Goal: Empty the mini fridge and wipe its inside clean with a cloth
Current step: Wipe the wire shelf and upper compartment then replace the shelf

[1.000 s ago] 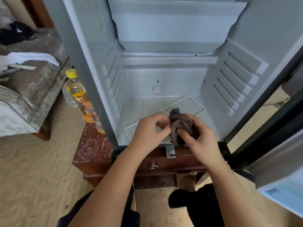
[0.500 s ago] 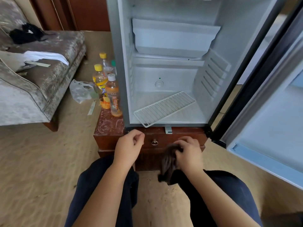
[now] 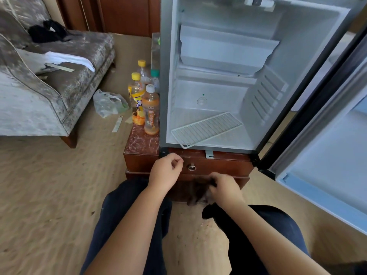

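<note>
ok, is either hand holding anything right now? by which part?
The right hand grips the cloth by its upper end; the rest hangs down, blurred. The left hand holds nothing, its fingers loosely curled.

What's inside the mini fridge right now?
Only a white wire rack, lying askew on the mini fridge floor, one corner past the front edge. Bottles stand outside beside it. The upper white compartment hides whatever is behind its front.
</note>
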Demonstrator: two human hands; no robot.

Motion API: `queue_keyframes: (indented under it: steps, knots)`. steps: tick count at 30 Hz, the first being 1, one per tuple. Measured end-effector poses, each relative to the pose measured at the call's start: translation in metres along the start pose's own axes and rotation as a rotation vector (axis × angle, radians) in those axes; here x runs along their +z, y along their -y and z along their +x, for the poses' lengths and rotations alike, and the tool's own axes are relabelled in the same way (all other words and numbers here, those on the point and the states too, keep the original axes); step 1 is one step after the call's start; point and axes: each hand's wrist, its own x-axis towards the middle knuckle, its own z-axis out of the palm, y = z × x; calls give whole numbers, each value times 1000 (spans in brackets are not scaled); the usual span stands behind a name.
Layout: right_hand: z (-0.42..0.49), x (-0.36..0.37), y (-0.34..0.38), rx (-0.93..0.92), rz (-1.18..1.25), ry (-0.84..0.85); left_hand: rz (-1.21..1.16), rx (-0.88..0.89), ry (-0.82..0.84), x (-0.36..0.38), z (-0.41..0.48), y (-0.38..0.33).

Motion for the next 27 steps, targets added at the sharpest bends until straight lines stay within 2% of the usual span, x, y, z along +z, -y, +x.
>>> queue_keyframes:
  steps: [2,5,6,8,9,11,14,15,17,18,21,24,27]
  knots:
    - [1,-3,-3,45,64,-143,13,10,11,2,1,1]
    - [2,-8,-1,57,51,68,38,23,21,3,1,-1]
    - [3,-8,-1,71,71,44,45,29,28,3,1,-1]
    - [5,-12,1,123,147,-131,44,34,32,4,1,-1]
    - [5,-14,2,126,143,-103,43,36,32,4,0,-2]
    - [7,-15,4,107,91,71,45,44,37,4,-1,-3]
    - [8,-17,5,130,149,-114,33,47,52,5,-2,-5]
    - [8,-19,7,113,116,-59,29,50,50,4,-3,-7]
    - [10,-20,7,78,-21,154,25,55,54,3,-5,-9]
    - [11,-22,6,103,-4,144,19,59,70,3,-6,-10]
    - [18,-36,1,195,256,-107,-27,84,139,5,-9,-13]
    - [23,-50,4,254,590,-62,-56,100,268,13,-9,-17]
    - [26,-61,14,296,922,-31,-114,124,310,20,-5,-21]
